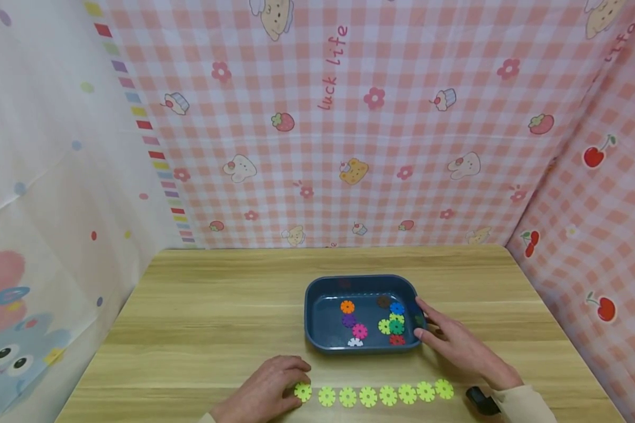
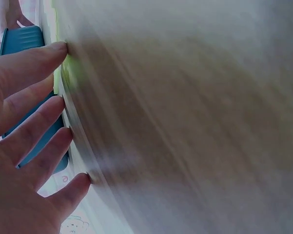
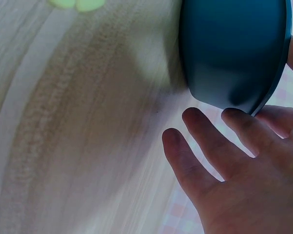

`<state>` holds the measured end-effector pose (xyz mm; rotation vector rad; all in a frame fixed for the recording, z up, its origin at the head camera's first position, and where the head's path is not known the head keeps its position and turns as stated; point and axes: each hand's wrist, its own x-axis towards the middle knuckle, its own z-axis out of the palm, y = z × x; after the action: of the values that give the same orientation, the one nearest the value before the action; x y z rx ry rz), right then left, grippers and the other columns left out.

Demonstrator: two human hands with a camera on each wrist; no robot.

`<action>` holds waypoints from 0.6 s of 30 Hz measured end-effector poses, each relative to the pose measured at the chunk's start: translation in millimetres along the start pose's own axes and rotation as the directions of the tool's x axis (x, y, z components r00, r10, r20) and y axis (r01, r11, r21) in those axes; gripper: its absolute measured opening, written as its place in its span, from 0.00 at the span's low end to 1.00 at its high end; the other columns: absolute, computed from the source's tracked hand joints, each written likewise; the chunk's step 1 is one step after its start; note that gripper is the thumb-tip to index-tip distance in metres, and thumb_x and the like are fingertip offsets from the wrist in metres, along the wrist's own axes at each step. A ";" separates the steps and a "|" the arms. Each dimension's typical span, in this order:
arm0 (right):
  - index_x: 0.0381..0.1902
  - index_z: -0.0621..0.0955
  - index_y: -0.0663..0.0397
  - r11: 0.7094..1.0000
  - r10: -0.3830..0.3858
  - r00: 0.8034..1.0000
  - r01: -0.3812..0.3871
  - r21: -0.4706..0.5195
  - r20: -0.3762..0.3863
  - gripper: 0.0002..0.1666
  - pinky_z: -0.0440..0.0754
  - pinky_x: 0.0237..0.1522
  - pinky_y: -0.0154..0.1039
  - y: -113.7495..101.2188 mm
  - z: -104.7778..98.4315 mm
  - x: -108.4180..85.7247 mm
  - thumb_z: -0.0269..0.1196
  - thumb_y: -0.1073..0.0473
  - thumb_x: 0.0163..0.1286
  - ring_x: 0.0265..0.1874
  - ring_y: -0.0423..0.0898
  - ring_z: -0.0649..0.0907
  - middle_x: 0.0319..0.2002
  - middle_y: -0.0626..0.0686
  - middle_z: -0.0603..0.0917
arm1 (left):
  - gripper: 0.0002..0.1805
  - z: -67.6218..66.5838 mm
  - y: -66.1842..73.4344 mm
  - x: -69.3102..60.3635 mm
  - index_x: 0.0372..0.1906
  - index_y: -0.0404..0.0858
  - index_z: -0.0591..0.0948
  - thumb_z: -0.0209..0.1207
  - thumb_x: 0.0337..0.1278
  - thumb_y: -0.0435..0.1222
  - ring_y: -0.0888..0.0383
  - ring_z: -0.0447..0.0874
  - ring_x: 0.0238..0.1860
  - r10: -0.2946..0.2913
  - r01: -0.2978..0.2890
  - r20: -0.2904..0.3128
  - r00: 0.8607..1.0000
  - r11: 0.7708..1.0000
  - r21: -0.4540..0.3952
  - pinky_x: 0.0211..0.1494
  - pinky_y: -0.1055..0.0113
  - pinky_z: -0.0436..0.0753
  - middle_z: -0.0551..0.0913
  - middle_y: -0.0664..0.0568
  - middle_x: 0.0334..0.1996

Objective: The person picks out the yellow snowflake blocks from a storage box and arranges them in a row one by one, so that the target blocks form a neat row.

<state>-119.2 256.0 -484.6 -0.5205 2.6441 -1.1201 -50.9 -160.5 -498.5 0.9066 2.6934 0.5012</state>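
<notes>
A row of several yellow-green snowflake discs [image 1: 367, 396] lies flat along the table's near side. My left hand [image 1: 267, 388] is at the row's left end, pinching the leftmost disc [image 1: 303, 392] between thumb and index finger. In the left wrist view, the other fingers of that hand [image 2: 29, 126] spread down to the table. Behind the row sits a dark blue tray [image 1: 362, 350] with several snowflake discs of mixed colours inside. My right hand [image 1: 463, 346] grips the tray's right end, with the thumb at the rim. Two fingers [image 3: 185, 158] stay apart from the tray in the right wrist view.
A black object [image 1: 481, 401], partly hidden, is by the right wrist. The wooden table [image 1: 211, 305] backs onto a pink checked cloth [image 1: 418, 64], with patterned cloths at both sides too.
</notes>
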 end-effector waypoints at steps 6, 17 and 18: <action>0.84 0.55 0.55 1.000 -0.004 1.000 0.004 -0.004 0.000 0.44 0.78 0.63 0.58 0.5 0.2 -0.2 0.56 0.43 0.81 0.69 0.68 0.74 0.76 0.71 0.63 | 0.15 -0.7 -0.4 0.3 0.53 0.50 0.88 0.71 0.62 0.46 0.59 0.77 0.63 -0.011 0.011 0.021 1.000 1.000 -0.001 0.68 0.55 0.76 0.81 0.61 0.61; 0.84 0.55 0.54 1.000 0.008 1.000 -0.008 -0.011 -0.005 0.45 0.77 0.63 0.59 -0.2 0.2 -1.1 0.56 0.41 0.81 0.68 0.67 0.74 0.76 0.70 0.64 | 0.22 -1.3 0.2 -2.1 0.60 0.47 0.86 0.69 0.63 0.48 0.58 0.76 0.64 0.013 -0.013 0.011 1.000 1.000 -0.017 0.69 0.55 0.76 0.80 0.58 0.63; 0.84 0.55 0.54 1.000 0.011 1.000 -0.011 -0.009 -0.005 0.45 0.77 0.63 0.59 -0.2 0.3 -1.1 0.56 0.41 0.81 0.68 0.67 0.74 0.76 0.70 0.64 | 0.23 -2.2 0.8 -2.1 0.61 0.47 0.85 0.69 0.64 0.49 0.58 0.76 0.64 0.001 -0.001 0.016 1.000 1.000 -0.030 0.69 0.55 0.76 0.80 0.58 0.64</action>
<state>-118.1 256.1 -484.6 -0.5055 2.6540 -1.1083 -49.6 -161.7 -495.9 0.9002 2.6634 0.5310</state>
